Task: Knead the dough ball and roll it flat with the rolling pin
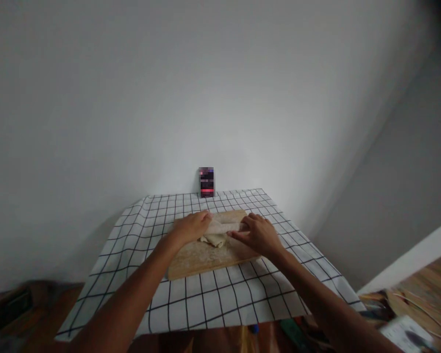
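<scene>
A pale rolling pin (222,227) lies across a piece of dough (215,239) on a floured wooden board (202,260). My left hand (194,225) is closed over the pin's left end, its palm facing down. At the other end, my right hand (259,233) wraps round the pin, with the thumb toward the dough. Part of the dough shows below the pin, with an uneven edge; the rest is hidden by the pin and my left hand.
Under the board is a table with a white cloth (213,304) checked in black lines. A phone-like upright object (207,182), its face blurred, leans on the wall (213,98) behind. Assorted items, among them a white box (406,333), lie low at the right.
</scene>
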`<state>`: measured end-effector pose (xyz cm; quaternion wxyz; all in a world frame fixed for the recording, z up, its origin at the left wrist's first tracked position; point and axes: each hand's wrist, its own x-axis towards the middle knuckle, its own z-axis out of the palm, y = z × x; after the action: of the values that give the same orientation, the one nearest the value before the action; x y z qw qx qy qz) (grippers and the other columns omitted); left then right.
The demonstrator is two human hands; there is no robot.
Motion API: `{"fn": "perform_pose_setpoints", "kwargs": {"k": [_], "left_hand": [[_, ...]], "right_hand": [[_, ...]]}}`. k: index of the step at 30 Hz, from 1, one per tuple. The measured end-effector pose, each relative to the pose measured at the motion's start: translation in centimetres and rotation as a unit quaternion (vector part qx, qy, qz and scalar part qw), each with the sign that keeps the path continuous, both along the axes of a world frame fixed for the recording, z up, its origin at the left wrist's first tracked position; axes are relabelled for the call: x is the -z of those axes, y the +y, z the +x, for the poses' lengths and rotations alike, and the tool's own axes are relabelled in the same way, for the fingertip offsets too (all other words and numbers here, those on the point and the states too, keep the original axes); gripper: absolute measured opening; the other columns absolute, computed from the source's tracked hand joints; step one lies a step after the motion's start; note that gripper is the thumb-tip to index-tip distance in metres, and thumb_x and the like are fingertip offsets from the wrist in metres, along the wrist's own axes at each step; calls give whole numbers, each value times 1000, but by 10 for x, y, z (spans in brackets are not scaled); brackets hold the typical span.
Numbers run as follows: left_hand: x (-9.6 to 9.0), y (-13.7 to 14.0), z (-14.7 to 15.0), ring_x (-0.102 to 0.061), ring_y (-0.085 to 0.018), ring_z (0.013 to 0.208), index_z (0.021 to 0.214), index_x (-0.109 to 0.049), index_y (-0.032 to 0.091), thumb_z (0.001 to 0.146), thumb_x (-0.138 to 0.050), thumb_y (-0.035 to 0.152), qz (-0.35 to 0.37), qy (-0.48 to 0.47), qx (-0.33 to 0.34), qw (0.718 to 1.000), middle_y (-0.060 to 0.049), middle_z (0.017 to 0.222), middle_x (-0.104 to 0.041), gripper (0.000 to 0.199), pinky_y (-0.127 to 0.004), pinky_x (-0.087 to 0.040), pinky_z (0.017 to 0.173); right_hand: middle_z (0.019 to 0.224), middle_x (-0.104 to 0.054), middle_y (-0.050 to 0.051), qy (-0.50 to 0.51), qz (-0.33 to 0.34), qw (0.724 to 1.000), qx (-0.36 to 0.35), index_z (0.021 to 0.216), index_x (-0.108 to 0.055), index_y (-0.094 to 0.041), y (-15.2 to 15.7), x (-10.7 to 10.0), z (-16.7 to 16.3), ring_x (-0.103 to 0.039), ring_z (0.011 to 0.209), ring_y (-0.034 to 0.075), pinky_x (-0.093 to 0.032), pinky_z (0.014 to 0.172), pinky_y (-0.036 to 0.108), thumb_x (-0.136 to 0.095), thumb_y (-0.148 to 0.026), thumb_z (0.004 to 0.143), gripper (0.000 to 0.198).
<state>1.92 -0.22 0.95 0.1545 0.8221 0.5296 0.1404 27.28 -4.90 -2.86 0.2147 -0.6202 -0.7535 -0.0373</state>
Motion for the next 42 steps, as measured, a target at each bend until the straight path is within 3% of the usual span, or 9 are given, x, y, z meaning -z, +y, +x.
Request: {"fn": "perform_pose_setpoints", "kwargs": {"k": [5, 8, 15, 20, 25, 29, 34, 39, 42], "left_hand": [[29, -2, 5, -65, -30, 134, 134, -69, 21, 112, -31, 37, 96, 68, -33, 992, -12, 141, -74, 47, -44, -44, 117], [34, 12, 5, -58, -29, 144, 141, -66, 24, 113, -31, 41, 87, 75, -58, 992, -9, 153, -68, 49, -48, -41, 122], [20, 48, 10, -58, -40, 143, 135, -71, 24, 109, -32, 54, 33, 87, -135, 986, -15, 149, -69, 56, -66, -41, 117], [20, 41, 14, -59, -39, 141, 135, -70, 23, 109, -38, 49, 61, 102, -119, 986, -14, 147, -70, 49, -63, -44, 116], [35, 6, 10, -68, -31, 127, 125, -74, 21, 110, -40, 38, 149, 104, -55, 982, -12, 131, -78, 41, -49, -50, 113], [48, -21, 8, -66, -29, 131, 131, -72, 20, 112, -37, 40, 217, 71, -40, 973, -12, 136, -76, 44, -48, -46, 118], [36, -10, 13, -65, -32, 133, 133, -71, 21, 111, -40, 41, 186, 99, -76, 975, -12, 137, -76, 43, -51, -47, 117], [10, 20, 23, -62, -33, 139, 144, -65, 22, 111, -41, 46, 72, 110, -119, 984, -13, 147, -71, 48, -51, -48, 116], [11, 7, 24, -57, -36, 145, 149, -62, 21, 110, -43, 45, 87, 121, -115, 982, -14, 153, -66, 50, -57, -44, 119]], "right_hand": [[113, -80, 10, -69, -99, 993, -13, 111, -76, -22, 23, -28, -13, -76, 100, 27, -52, 80, 34, -44, -75, 106, 62], [116, -81, 12, -89, -127, 988, -10, 118, -77, -23, 46, -36, -15, -77, 109, 29, -54, 91, 39, -26, -64, 114, 66], [137, -77, 9, -40, -164, 985, -27, 127, -78, -27, 96, -14, -21, -71, 128, 27, -53, 106, 40, -20, -51, 116, 64], [151, -69, 8, -22, -119, 992, -29, 133, -75, -24, 78, -4, -14, -63, 141, 25, -51, 115, 40, -27, -40, 116, 54], [149, -71, 9, -48, -76, 996, -28, 129, -78, -25, 26, -6, -10, -67, 138, 27, -56, 112, 44, -30, -39, 115, 52], [158, -62, 11, -49, -14, 998, -41, 137, -75, -23, -2, -3, -10, -57, 149, 30, -49, 122, 51, -34, -39, 115, 50], [143, -74, 10, -27, -85, 995, -34, 124, -80, -24, 21, -5, -12, -69, 135, 29, -45, 124, 55, -30, -39, 116, 53], [158, -63, 10, -17, -105, 994, -25, 139, -74, -23, 59, -6, -14, -57, 149, 28, -45, 124, 52, -28, -36, 116, 53], [159, -62, 10, -13, -98, 994, -37, 139, -74, -22, 49, -1, -11, -52, 154, 25, -46, 124, 43, -28, -33, 116, 53]]}}
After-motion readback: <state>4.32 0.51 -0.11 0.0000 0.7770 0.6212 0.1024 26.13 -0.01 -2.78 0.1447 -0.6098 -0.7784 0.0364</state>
